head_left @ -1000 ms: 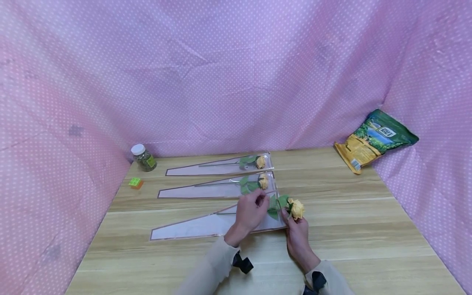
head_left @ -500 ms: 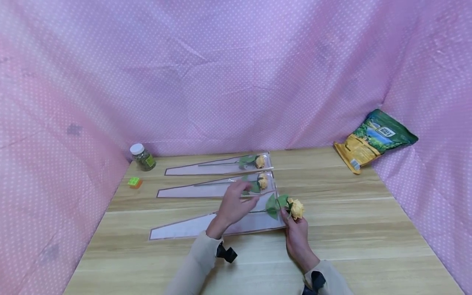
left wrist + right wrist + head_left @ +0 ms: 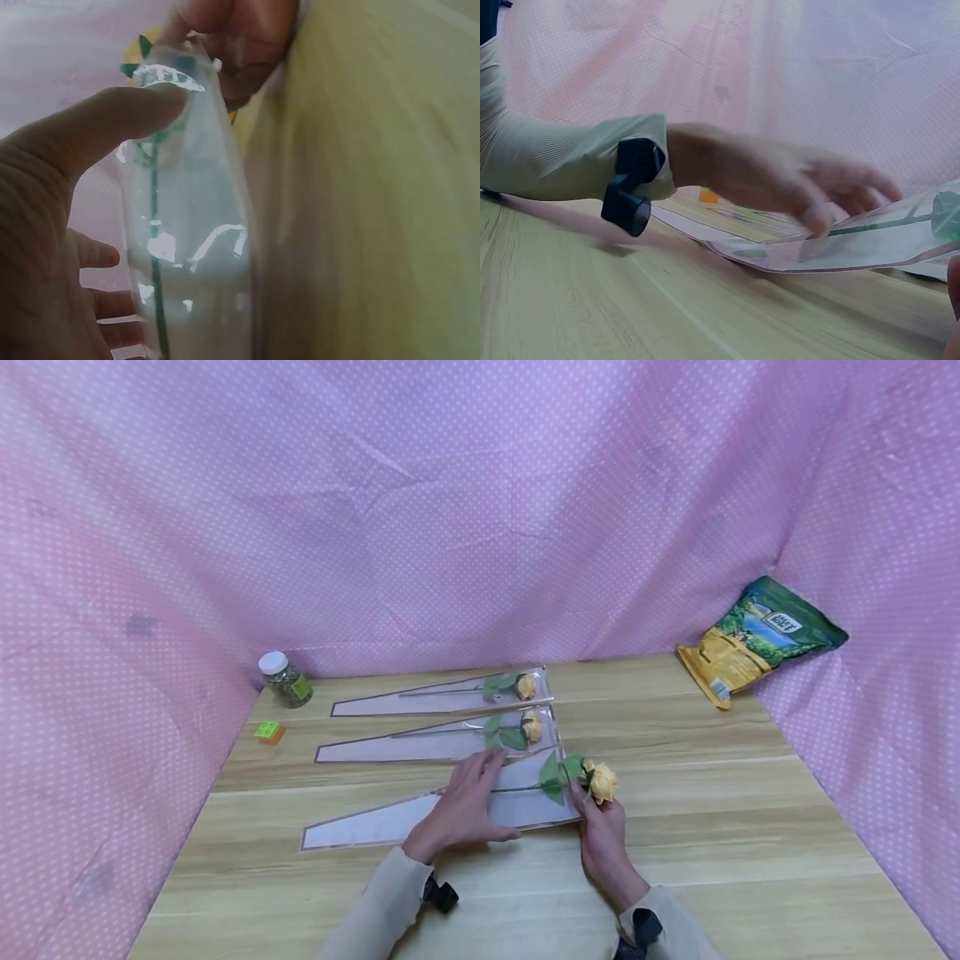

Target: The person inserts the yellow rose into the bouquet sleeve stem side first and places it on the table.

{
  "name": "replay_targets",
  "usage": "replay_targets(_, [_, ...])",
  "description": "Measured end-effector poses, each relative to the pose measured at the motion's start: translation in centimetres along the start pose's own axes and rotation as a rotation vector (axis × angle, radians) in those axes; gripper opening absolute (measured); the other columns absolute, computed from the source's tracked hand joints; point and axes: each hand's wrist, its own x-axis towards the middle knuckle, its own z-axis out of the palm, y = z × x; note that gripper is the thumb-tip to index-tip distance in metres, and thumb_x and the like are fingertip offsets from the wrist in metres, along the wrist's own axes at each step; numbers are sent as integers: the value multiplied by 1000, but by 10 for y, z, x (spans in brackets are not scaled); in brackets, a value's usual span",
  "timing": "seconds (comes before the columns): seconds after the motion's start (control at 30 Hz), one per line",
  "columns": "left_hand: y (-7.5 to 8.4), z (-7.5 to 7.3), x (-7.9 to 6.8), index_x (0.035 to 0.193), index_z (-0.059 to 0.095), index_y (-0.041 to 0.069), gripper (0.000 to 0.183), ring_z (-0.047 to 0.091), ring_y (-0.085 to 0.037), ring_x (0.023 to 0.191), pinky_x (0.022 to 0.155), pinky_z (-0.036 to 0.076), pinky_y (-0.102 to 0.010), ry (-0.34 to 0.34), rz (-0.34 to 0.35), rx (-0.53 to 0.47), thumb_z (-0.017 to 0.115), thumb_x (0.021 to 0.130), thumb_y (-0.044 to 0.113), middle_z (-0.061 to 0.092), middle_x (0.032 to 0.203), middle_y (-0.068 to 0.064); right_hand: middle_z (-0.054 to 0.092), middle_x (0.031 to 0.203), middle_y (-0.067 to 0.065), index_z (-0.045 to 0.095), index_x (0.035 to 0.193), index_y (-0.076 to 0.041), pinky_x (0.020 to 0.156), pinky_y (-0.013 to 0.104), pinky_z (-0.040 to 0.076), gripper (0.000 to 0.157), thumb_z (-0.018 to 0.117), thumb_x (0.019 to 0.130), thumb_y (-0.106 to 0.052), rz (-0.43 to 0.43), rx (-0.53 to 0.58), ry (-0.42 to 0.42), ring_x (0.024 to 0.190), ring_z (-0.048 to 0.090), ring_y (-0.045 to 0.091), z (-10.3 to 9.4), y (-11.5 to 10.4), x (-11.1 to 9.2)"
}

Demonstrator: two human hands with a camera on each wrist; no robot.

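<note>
A yellow rose [image 3: 602, 782] with green leaves lies partly inside a clear, dark-edged flower sleeve [image 3: 375, 823], its bloom sticking out past the wide mouth. My right hand [image 3: 606, 845] pinches the sleeve's mouth just below the bloom, thumb on top. Over the middle of the sleeve my left hand [image 3: 459, 803] is spread, its thumb toward the near edge and its fingers across the far edge. The left wrist view shows the green stem [image 3: 156, 247] running under the clear film. In the right wrist view, the sleeve's wide end is raised off the table.
Two more sleeved roses lie behind, one in a middle sleeve [image 3: 420, 747] and one in a far sleeve [image 3: 405, 704]. A white-lidded jar [image 3: 287, 681] and a small green-and-orange block [image 3: 270, 732] are at the left. A green-and-yellow bag [image 3: 757, 639] leans at the back right.
My left hand has moved left and down from beside the leaves, and its fingers have spread out over the sleeve. The right hand keeps its grip on the mouth.
</note>
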Motion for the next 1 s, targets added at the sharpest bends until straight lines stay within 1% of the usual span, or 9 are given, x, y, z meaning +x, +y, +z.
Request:
replay_targets(0.07, [-3, 2, -2, 160, 20, 16, 120, 24, -31, 150, 121, 26, -54, -24, 0, 52, 84, 68, 58, 29, 160, -10, 63, 112, -21, 36, 148, 3, 95, 10, 47, 62, 65, 96, -13, -7, 2, -5, 108, 59, -9, 0, 0, 0])
replay_targets(0.2, [-6, 7, -2, 159, 19, 15, 122, 25, -32, 149, 122, 23, -53, -36, 5, 125, 84, 67, 60, 31, 159, -10, 62, 113, -21, 34, 148, 3, 96, 9, 47, 64, 66, 96, -14, -8, 7, -4, 109, 59, -10, 1, -1, 0])
replay_targets(0.43, [-6, 15, 0, 159, 18, 11, 120, 35, -33, 142, 118, 31, -51, -31, -5, 180, 82, 70, 57, 40, 152, -13, 61, 116, -20, 34, 149, 2, 98, 9, 45, 63, 65, 96, -14, 0, 0, -2, 111, 57, -10, 1, -2, -1])
replay_targets(0.6, [-5, 17, 0, 159, 19, 10, 115, 41, -29, 131, 113, 36, -46, -14, -4, 206, 80, 71, 52, 46, 142, -12, 62, 114, -20, 37, 147, 2, 97, 9, 46, 59, 64, 96, -11, -15, 3, -5, 111, 58, -9, 2, -1, -1])
replay_targets(0.73, [-2, 18, 0, 159, 20, 9, 114, 42, -26, 124, 109, 37, -44, -5, 2, 203, 80, 69, 47, 47, 137, -12, 61, 115, -19, 35, 147, 4, 97, 9, 46, 61, 65, 96, -12, -12, -2, -3, 109, 58, -9, 2, 0, -2])
replay_targets(0.83, [1, 19, 0, 158, 20, 8, 114, 42, -26, 122, 108, 37, -45, -1, 1, 197, 79, 68, 44, 46, 138, -13, 60, 115, -20, 35, 148, 4, 97, 9, 46, 62, 65, 96, -12, -10, -13, -6, 110, 57, -10, 2, 0, -2])
replay_targets(1.0, [5, 22, 1, 159, 16, 7, 117, 41, -27, 124, 110, 37, -48, -7, -7, 214, 78, 69, 46, 43, 145, -14, 61, 114, -20, 38, 146, 1, 97, 9, 46, 57, 63, 97, -12, -18, -17, -10, 111, 57, -9, 2, 0, -3])
